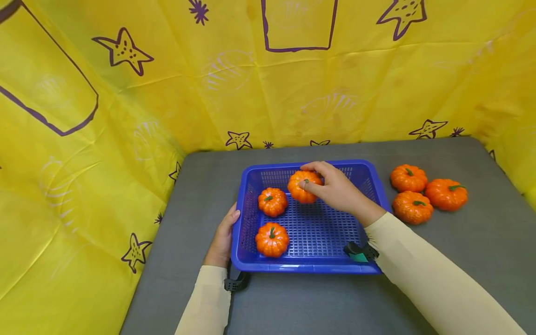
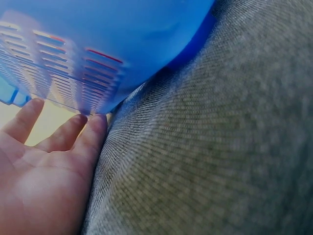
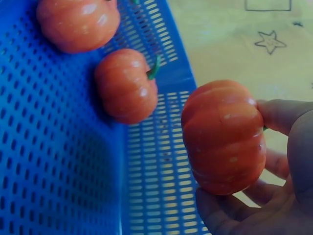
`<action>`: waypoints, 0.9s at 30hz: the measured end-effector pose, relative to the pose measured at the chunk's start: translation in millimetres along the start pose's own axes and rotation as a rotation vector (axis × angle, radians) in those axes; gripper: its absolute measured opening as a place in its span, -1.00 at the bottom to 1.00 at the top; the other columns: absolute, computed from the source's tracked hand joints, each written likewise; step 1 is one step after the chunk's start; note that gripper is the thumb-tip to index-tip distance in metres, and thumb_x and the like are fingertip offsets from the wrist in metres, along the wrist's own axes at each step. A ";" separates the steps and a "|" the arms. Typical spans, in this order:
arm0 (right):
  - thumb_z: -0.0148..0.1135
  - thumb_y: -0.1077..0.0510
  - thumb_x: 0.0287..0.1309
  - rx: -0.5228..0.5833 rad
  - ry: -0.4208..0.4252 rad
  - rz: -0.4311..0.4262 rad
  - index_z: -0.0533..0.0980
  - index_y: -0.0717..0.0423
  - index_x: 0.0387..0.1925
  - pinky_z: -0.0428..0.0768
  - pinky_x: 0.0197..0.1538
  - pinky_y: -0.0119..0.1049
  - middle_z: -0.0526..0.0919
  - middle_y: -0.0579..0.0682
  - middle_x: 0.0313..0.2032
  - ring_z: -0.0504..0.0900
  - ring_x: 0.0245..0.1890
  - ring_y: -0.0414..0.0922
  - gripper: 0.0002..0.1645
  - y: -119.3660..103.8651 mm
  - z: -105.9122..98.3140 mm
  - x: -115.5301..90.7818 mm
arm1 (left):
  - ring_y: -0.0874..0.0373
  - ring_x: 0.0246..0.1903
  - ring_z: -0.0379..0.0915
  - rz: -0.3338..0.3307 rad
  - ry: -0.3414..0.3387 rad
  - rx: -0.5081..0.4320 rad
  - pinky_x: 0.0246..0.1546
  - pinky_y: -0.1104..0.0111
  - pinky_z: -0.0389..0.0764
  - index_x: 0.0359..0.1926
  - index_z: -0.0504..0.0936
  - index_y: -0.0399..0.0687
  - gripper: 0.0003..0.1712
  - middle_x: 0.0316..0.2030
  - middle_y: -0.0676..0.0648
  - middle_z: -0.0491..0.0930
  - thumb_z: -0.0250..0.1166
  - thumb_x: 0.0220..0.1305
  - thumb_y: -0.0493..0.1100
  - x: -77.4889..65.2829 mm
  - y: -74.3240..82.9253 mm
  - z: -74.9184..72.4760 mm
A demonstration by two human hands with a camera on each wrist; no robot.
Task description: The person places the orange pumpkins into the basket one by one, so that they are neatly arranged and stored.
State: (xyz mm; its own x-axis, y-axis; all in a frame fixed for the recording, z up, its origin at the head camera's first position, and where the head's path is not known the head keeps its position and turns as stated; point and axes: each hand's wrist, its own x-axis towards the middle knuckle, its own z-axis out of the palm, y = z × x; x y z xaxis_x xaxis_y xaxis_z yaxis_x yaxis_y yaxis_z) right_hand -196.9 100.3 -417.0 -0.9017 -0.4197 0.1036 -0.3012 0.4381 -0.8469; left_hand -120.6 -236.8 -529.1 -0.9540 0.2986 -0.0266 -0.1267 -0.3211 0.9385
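Now: your right hand (image 1: 341, 193) holds a glossy orange pumpkin (image 1: 300, 193) over the blue basket (image 1: 310, 268)

Your right grip is clamped on that pumpkin, with thumb and fingers set against opposite sides of its smooth, ribbed body. You have it inside the basket's outline, toward the far rim. Your left hand (image 1: 224, 235) touches the basket's left side; its grip is apart, the fingers fairly straight with their tips against the slotted outer wall, the thumb at the rim.

The basket is a shallow plastic rectangle with rounded corners, a smooth rim, and a floor and walls pierced in a grid. It stands on the grey, cloth-textured worktop (image 1: 192, 209), between the worktop's left and right edges. Inside it, you have a squat side pumpkin (image 1: 272, 205) by the left wall and a corner pumpkin (image 1: 272, 243) at the near left corner, both shiny and deeply lobed, with short green stems.

Outside the basket's right rim, toward the worktop's far right corner, you have three more bunched close together: a far pumpkin (image 1: 408, 179), a near pumpkin (image 1: 412, 209) and an outer pumpkin (image 1: 445, 196), whose stem points toward the worktop's right edge.

Beyond the worktop's far edge hangs a creased yellow sheet (image 1: 284, 93), printed with purple starfish outlines and pale fish skeletons.
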 end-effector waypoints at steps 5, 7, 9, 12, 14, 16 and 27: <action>0.38 0.05 0.50 -0.041 -0.003 0.012 0.56 0.26 0.37 0.58 0.21 0.15 0.55 0.27 0.26 0.55 0.20 0.20 -0.43 2.2 5.6 1.6 | -0.12 0.24 0.51 -0.001 -0.005 -0.005 0.22 0.10 0.63 0.76 0.09 0.13 -0.19 0.53 -0.40 0.26 0.00 0.61 0.11 -0.4 0.2 -0.4; 0.39 0.07 0.49 -0.055 -0.007 0.014 0.56 0.28 0.36 0.57 0.23 0.16 0.54 0.28 0.28 0.54 0.22 0.21 -0.44 3.5 7.5 2.0 | -0.13 0.25 0.50 -0.003 -0.003 -0.003 0.22 0.09 0.63 0.76 0.10 0.14 -0.20 0.53 -0.39 0.27 0.00 0.61 0.11 -0.8 0.4 -0.3; 0.38 0.07 0.49 -0.073 -0.015 0.016 0.57 0.27 0.35 0.57 0.23 0.16 0.55 0.29 0.28 0.55 0.22 0.21 -0.45 4.6 9.3 2.1 | -0.14 0.26 0.50 -0.005 -0.002 -0.001 0.23 0.09 0.63 0.76 0.10 0.15 -0.21 0.53 -0.38 0.27 -0.01 0.61 0.11 -1.0 0.8 0.1; 0.37 0.07 0.49 -0.106 -0.026 0.010 0.57 0.30 0.35 0.54 0.27 0.16 0.56 0.30 0.28 0.54 0.24 0.22 -0.44 7.0 12.1 2.8 | -0.14 0.26 0.50 -0.007 0.004 -0.003 0.23 0.08 0.63 0.76 0.10 0.17 -0.21 0.53 -0.37 0.28 -0.02 0.61 0.11 -1.7 1.4 1.0; 0.36 0.08 0.49 -0.123 -0.033 0.003 0.57 0.32 0.35 0.53 0.30 0.16 0.57 0.30 0.29 0.53 0.26 0.23 -0.44 8.6 13.9 3.5 | -0.14 0.25 0.50 -0.008 0.008 -0.002 0.22 0.08 0.64 0.76 0.10 0.16 -0.21 0.53 -0.38 0.28 -0.03 0.61 0.11 -1.8 2.0 1.7; 0.36 0.09 0.49 -0.142 -0.040 -0.006 0.56 0.33 0.35 0.50 0.34 0.16 0.56 0.31 0.31 0.52 0.30 0.23 -0.44 11.0 15.9 5.0 | -0.13 0.25 0.51 -0.007 0.014 0.002 0.21 0.09 0.64 0.75 0.11 0.16 -0.21 0.52 -0.39 0.28 -0.03 0.61 0.11 -1.9 2.3 2.3; 0.34 0.10 0.52 -0.204 -0.101 0.022 0.54 0.33 0.37 0.52 0.32 0.17 0.59 0.30 0.30 0.54 0.29 0.24 -0.44 15.7 22.6 7.5 | -0.19 0.29 0.48 0.002 0.013 0.007 0.23 0.06 0.63 0.75 0.12 0.16 -0.22 0.53 -0.36 0.29 -0.04 0.62 0.11 -1.5 1.0 1.6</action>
State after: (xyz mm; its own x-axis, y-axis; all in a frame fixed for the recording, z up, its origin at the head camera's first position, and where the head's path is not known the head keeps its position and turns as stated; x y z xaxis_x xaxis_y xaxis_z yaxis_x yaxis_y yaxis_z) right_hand -201.4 86.0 -441.3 -0.8763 -0.4812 0.0246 -0.3472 0.5952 -0.7247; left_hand -118.8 -236.1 -527.5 -0.9576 0.2865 -0.0285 -0.1224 -0.3153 0.9411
